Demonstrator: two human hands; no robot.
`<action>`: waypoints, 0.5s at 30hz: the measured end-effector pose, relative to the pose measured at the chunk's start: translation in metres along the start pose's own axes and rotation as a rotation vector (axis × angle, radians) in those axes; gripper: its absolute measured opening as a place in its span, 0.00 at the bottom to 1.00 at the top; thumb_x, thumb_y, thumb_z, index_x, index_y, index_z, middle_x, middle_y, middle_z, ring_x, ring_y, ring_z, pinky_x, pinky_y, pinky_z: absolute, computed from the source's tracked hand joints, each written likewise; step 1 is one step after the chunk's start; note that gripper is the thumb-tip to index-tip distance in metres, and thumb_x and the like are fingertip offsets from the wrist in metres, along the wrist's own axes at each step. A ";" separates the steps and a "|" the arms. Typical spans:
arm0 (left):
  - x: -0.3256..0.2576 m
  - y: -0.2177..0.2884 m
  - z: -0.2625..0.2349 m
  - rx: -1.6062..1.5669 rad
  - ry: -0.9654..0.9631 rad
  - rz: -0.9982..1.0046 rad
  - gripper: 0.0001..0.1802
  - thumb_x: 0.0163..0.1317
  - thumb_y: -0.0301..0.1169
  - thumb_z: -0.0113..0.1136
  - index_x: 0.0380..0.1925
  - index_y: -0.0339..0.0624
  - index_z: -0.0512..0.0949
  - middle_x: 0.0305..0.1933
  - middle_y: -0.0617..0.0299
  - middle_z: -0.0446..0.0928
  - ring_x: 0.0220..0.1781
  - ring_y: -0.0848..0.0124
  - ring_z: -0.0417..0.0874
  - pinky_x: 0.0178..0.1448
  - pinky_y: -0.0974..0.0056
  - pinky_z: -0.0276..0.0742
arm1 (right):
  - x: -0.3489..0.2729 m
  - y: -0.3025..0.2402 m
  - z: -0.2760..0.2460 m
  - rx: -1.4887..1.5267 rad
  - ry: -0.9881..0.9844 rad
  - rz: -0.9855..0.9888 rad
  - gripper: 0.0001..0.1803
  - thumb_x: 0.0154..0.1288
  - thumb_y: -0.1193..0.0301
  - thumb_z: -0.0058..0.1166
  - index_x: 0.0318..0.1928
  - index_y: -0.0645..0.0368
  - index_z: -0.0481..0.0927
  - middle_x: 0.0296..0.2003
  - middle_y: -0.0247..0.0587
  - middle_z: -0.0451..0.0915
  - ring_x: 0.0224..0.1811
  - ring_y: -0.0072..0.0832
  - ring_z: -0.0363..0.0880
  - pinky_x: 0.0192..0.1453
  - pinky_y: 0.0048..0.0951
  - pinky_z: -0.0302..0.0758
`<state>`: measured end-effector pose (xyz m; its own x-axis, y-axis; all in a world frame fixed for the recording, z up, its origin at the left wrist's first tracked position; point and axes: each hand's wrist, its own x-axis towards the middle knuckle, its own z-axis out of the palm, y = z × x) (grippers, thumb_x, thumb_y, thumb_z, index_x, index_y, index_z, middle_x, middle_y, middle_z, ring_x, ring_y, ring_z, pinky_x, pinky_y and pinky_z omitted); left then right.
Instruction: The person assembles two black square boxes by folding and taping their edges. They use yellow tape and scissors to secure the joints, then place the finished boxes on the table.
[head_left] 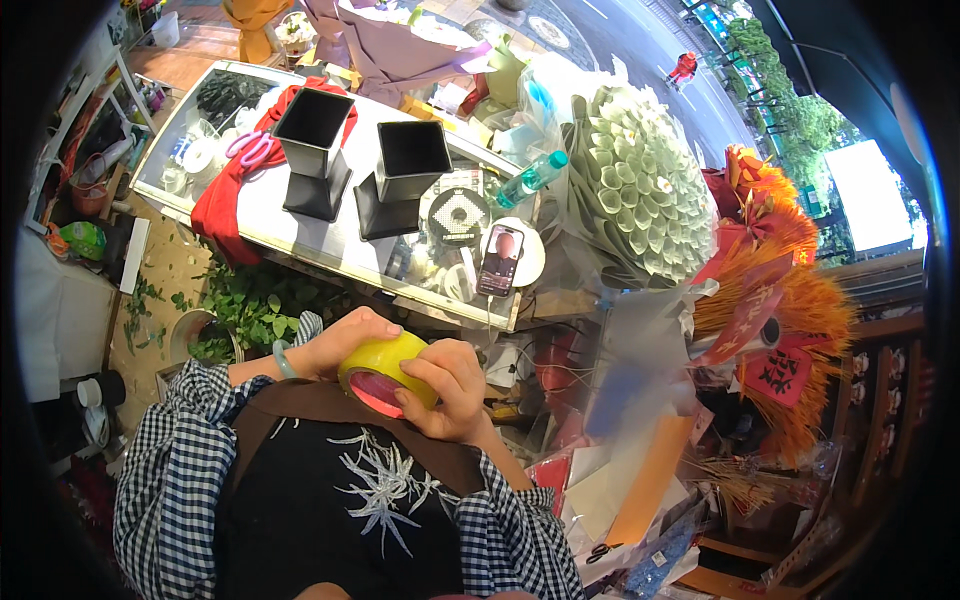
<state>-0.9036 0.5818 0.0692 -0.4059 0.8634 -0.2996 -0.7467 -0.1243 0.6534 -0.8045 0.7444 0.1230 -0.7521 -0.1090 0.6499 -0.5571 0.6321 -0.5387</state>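
tape roll [385, 372] – far side hidden by right hand [452, 390] | phone [499, 259] screen – too small to tell

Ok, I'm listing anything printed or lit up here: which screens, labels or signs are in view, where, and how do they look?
Phone: on the glass table, upright rectangle, lit screen showing reddish picture.
Water bottle: lying by the pale green bouquet, clear, green cap, pale label.
Red tags: on the orange bouquet at right, dark characters.
Tape roll: yellow, held in left hand and right hand, no label seen.
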 end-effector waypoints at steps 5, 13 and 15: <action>0.003 -0.002 -0.001 -0.020 0.015 -0.038 0.18 0.66 0.38 0.55 0.27 0.34 0.82 0.24 0.67 0.79 0.23 0.82 0.76 0.27 0.76 0.70 | 0.001 0.001 0.003 0.029 0.009 0.038 0.15 0.45 0.77 0.65 0.38 0.60 0.81 0.33 0.40 0.76 0.35 0.38 0.75 0.38 0.33 0.73; 0.000 0.005 0.001 -0.012 0.114 -0.135 0.10 0.63 0.37 0.59 0.32 0.42 0.77 0.31 0.67 0.75 0.33 0.79 0.77 0.37 0.72 0.73 | 0.003 -0.003 0.000 -0.012 -0.052 0.029 0.15 0.47 0.78 0.65 0.39 0.59 0.82 0.32 0.39 0.76 0.35 0.36 0.75 0.38 0.32 0.72; -0.001 0.007 0.002 -0.019 0.094 -0.136 0.10 0.63 0.37 0.60 0.35 0.44 0.75 0.34 0.67 0.75 0.36 0.78 0.77 0.40 0.71 0.74 | 0.006 -0.002 0.000 -0.017 -0.078 0.008 0.18 0.47 0.78 0.65 0.42 0.59 0.82 0.35 0.39 0.76 0.38 0.36 0.75 0.40 0.33 0.73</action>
<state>-0.9073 0.5812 0.0756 -0.3470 0.8236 -0.4485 -0.8077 -0.0194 0.5893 -0.8075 0.7419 0.1278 -0.7823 -0.1625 0.6014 -0.5450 0.6461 -0.5344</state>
